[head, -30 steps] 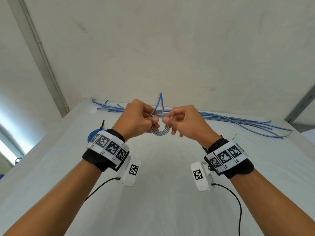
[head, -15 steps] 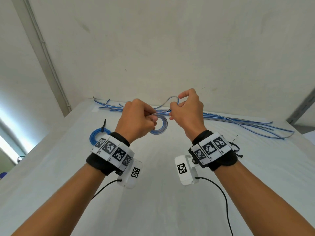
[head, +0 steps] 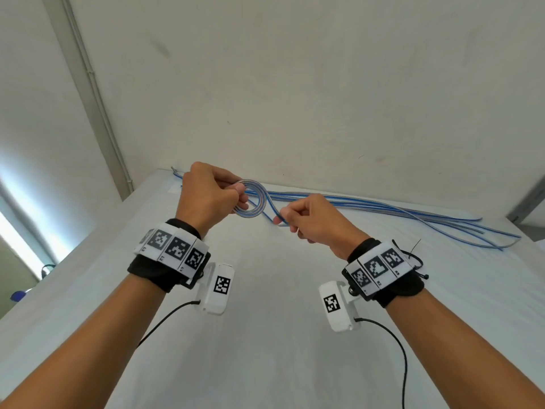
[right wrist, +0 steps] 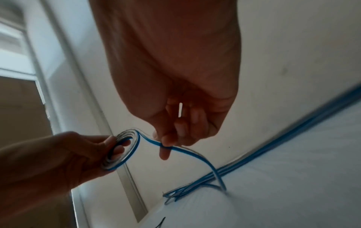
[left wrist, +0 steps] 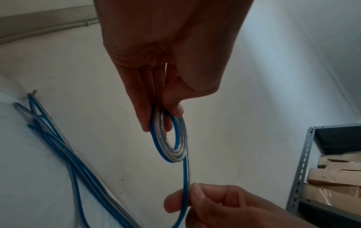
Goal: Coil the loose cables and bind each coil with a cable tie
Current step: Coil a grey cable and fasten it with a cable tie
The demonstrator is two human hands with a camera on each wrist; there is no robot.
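My left hand point(head: 233, 196) pinches a small coil of blue and clear cable point(head: 256, 200) above the white table, thumb on top and fingers through the loop. The coil point(left wrist: 171, 138) hangs below those fingers in the left wrist view. From the coil a free length of the cable point(head: 269, 212) runs down to my right hand point(head: 284, 218), which pinches it between thumb and forefinger a short way to the right. In the right wrist view the cable point(right wrist: 187, 150) passes the right fingertips and drops to the table.
Several loose blue and clear cables point(head: 413, 212) lie along the table's far edge by the wall. Black cable ties point(head: 415, 249) lie behind my right wrist. A metal shelf with cardboard boxes point(left wrist: 332, 169) stands to the right. The white table point(head: 265, 335) spreads below my arms.
My right hand has dropped from above the coil to its lower right, sliding along the free cable. The left hand with the coil has risen slightly and holds more turns.
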